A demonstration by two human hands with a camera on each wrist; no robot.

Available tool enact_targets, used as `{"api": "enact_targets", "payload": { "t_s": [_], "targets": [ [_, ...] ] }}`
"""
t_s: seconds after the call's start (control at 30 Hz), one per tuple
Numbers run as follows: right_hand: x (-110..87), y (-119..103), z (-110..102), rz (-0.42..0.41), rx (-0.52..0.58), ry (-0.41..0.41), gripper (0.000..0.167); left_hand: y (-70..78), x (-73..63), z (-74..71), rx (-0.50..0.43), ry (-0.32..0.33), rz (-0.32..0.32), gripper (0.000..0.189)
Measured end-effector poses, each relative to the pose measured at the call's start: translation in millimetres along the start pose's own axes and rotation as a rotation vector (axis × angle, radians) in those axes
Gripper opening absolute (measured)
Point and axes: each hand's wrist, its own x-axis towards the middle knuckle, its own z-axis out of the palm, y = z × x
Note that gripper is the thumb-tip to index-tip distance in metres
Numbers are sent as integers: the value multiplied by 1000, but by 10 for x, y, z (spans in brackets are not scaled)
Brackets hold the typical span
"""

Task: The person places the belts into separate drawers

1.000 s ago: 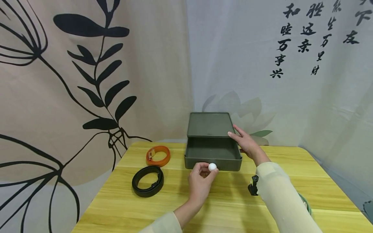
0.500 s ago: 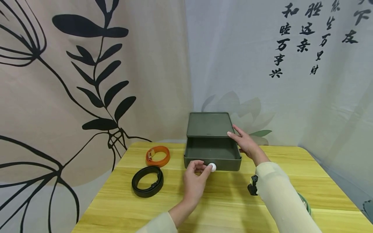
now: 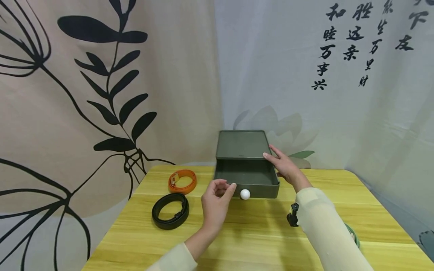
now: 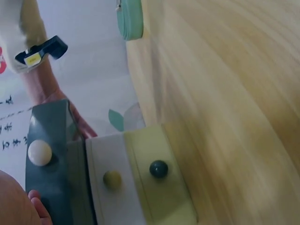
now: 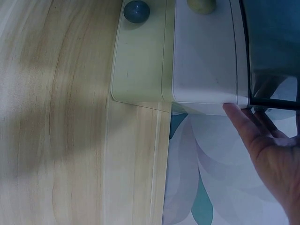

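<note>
A small drawer cabinet point(image 3: 242, 145) stands at the far side of the table. Its dark green top drawer point(image 3: 261, 191) is pulled out, and the inside that shows is bare. On the drawer front sits a round white knob point(image 3: 245, 194). My left hand point(image 3: 215, 205) is just left of that knob, fingers loosely bent at the drawer's front left corner, holding nothing. With extended fingers, my right hand point(image 3: 286, 167) rests against the cabinet's right side, its thumb at the top edge. Below, the left wrist view shows a white drawer point(image 4: 110, 154) and a pale green drawer point(image 4: 150, 145).
An orange coiled belt point(image 3: 190, 187) and a black coiled belt point(image 3: 166, 224) lie on the table point(image 3: 264, 244), left of the cabinet. A green coiled belt point(image 4: 130, 21) lies at the right, mostly behind my right sleeve in the head view. A printed curtain hangs behind.
My left hand has let go of the white knob and moved left of it. The drawer stays pulled out, and my right hand keeps its place on the cabinet.
</note>
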Motion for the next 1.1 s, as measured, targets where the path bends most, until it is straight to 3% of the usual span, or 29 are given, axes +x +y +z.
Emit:
{"api": "enact_targets", "payload": {
  "t_s": [0.2, 0.37, 0.67, 1.1],
  "targets": [
    [5, 8, -4, -1, 1, 0, 81, -188, 145, -115, 0, 15, 9, 32],
    [9, 9, -6, 0, -9, 5, 80, -216, 245, -271, 22, 30, 19, 39],
    [2, -9, 12, -5, -13, 5, 78, -269, 435, -623, 101, 76, 35, 29],
    [-7, -13, 23, -2, -12, 7, 79, -335, 632, -1083, 206, 46, -54, 44]
  ]
}}
